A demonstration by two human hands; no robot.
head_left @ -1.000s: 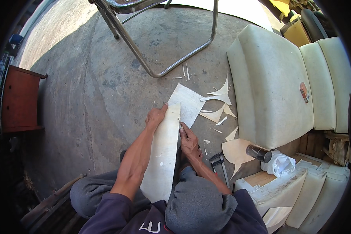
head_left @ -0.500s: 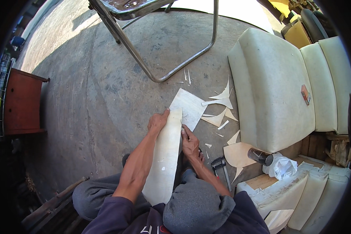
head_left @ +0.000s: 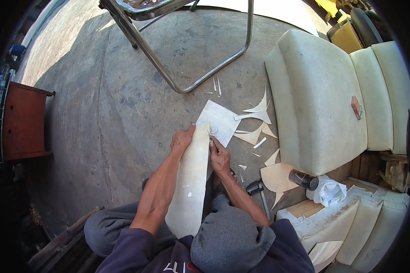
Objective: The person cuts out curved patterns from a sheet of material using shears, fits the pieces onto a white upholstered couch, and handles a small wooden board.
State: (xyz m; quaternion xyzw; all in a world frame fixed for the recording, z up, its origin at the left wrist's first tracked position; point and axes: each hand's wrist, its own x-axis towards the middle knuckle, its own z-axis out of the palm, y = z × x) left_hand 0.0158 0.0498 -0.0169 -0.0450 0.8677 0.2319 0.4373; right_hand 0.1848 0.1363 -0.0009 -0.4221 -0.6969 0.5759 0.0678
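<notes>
A long, pale, thin board (head_left: 187,182) slants up from my lap between my arms. My left hand (head_left: 182,140) grips its left edge near the far end, fingers hidden beneath. At the opposite edge, my right hand (head_left: 220,158) is closed, its thumb pressed over a small object I cannot make out. Thin curled slivers show just beyond those fingers. Under the far end lies a squarish white sheet (head_left: 221,119) on the floor.
Pointed offcuts (head_left: 259,116) lie right of the sheet, by a cream padded seat (head_left: 319,100). Nearer are a bar clamp (head_left: 258,193), a dark cylinder (head_left: 304,179) and a white plastic bag (head_left: 327,192). A metal-framed chair (head_left: 187,89) stands ahead, a red cabinet (head_left: 26,123) left.
My right hand has slid slightly farther away along the board's edge. My left hand keeps its hold, and the whole view has shifted a little.
</notes>
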